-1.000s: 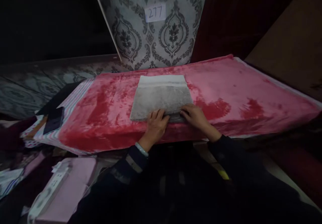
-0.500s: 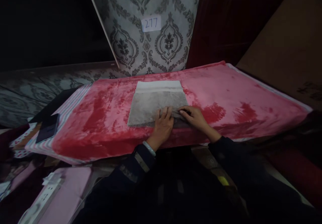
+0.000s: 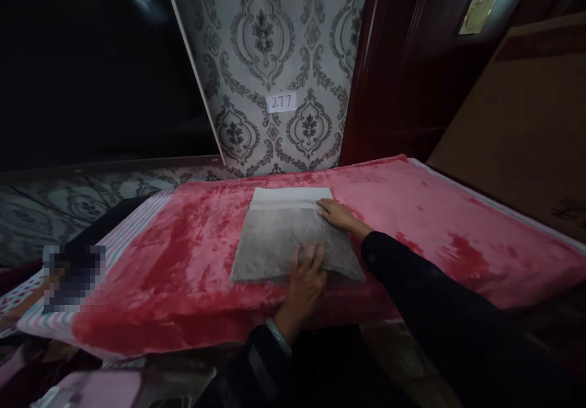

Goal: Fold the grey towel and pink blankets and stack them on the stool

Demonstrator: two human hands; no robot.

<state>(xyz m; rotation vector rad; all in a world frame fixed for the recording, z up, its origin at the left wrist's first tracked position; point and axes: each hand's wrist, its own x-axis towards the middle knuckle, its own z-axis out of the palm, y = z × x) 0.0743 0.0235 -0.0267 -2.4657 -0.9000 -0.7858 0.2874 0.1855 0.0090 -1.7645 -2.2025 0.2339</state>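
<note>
Works over a red blanket [image 3: 155, 267] with the grey cloth [image 3: 270, 240] flat near its front edge, and could ruck the cloth by dragging sideways. Rests the left hand [image 3: 307, 281] open on the cloth's near part and the right hand [image 3: 339, 216] at its far right side, with any pinch impossible to tell.

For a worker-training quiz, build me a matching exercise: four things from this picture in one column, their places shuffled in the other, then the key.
1. left hand
2. right hand
3. paper marked 277
4. bracelet

A. on the patterned wall
B. near the front edge of the grey cloth
C. around a wrist
D. by the pale band

Pairs: 1-B; 2-D; 3-A; 4-C
</note>
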